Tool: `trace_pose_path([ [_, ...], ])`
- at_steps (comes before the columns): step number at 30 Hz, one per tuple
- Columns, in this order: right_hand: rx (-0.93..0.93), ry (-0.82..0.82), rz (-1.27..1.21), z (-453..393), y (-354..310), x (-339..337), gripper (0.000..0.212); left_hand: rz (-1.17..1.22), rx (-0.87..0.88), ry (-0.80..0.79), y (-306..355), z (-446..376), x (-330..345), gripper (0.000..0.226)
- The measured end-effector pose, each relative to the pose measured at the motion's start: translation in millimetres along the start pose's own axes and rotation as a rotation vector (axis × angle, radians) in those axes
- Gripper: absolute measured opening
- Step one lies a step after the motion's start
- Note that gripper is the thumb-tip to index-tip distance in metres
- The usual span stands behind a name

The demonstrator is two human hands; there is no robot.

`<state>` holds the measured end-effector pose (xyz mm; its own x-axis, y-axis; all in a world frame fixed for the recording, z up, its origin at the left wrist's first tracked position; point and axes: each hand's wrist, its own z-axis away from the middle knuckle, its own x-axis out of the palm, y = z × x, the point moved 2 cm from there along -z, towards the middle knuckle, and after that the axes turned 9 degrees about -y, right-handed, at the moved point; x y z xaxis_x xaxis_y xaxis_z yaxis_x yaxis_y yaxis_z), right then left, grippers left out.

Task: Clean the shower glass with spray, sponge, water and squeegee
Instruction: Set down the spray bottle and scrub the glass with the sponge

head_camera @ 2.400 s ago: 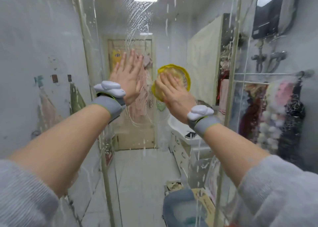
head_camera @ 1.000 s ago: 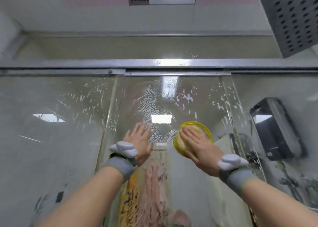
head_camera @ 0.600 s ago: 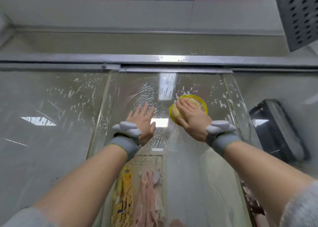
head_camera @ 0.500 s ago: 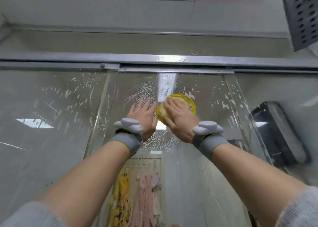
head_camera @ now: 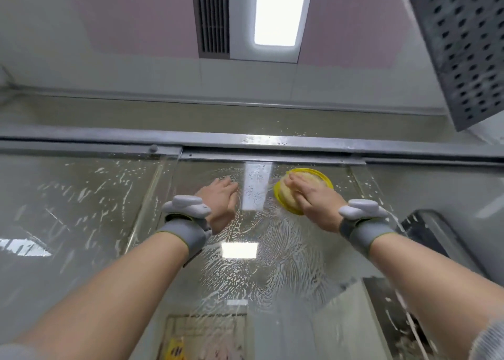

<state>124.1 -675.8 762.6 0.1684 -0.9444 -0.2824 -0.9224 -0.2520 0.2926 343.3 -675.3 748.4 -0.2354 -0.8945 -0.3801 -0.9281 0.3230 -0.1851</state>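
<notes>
Right hand point(head_camera: 311, 200) grip: fingers straight, pressed flat on the yellow sponge point(head_camera: 302, 189), which bears against the shower glass point(head_camera: 272, 264) just below the top rail point(head_camera: 272, 141). Left hand point(head_camera: 219, 200) grip: fingers straight and together, palm flat on the glass, beside the sponge but apart from it. Soap streaks point(head_camera: 275, 253) arc across the pane below both hands. Each wrist carries 1 grey band point(head_camera: 362, 230). Overhead: ceiling light point(head_camera: 278, 10) and vent point(head_camera: 213, 16).

A bright ceiling light point(head_camera: 278, 10) overhead glares off the wet shower glass point(head_camera: 245, 250), with wide-angle bending and softness at the edges.
</notes>
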Motion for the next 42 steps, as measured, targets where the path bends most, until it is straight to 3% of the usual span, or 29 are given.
trace_pose_path([
  [3,0.185,0.094,0.019,-26,17,-10,0.031,-0.039,-0.031,-0.031,6,-12,4,0.048],
  [5,0.081,0.118,0.016,-45,-10,-2,0.026,-0.047,-0.07,-0.008,9,-18,4,0.043],
  [8,-0.111,0.043,0.024,-38,-20,4,0.036,-0.003,-0.126,0.038,9,-23,-6,0.041],
  [10,-0.105,0.023,0.048,-28,4,-2,0.04,0.0,-0.132,0.087,4,-20,-10,0.044],
  [12,0.034,0.05,0.058,-30,20,-11,0.041,0.017,-0.129,0.112,5,-15,-14,0.048],
  [14,0.076,0.077,0.033,-56,-4,-9,0.042,-0.002,-0.144,0.082,-4,-6,-12,0.043],
  [17,-0.097,0.046,0.053,-83,-50,2,0.049,-0.006,-0.122,0.03,-10,3,-6,0.045],
  [19,-0.145,0.029,0.027,-80,-42,-1,0.051,-0.028,-0.075,0.012,-11,5,-4,0.048],
  [24,0.156,0.109,0.077,-51,27,-21,0.046,-0.079,-0.06,-0.046,-7,1,2,0.058],
  [29,-0.126,0.019,0.057,-91,-35,-2,0.046,-0.076,-0.062,-0.023,-5,-3,4,0.061],
  [31,-0.161,0.007,0.03,-95,-36,1,0.051,-0.077,-0.07,-0.018,-5,-2,5,0.062],
  [38,0.071,0.087,0.024,-39,68,-26,0.048,-0.161,-0.071,-0.024,19,-22,13,0.063],
  [42,0.198,0.121,0.027,-13,109,-35,0.043,-0.167,0.032,-0.013,73,-39,33,0.06],
])
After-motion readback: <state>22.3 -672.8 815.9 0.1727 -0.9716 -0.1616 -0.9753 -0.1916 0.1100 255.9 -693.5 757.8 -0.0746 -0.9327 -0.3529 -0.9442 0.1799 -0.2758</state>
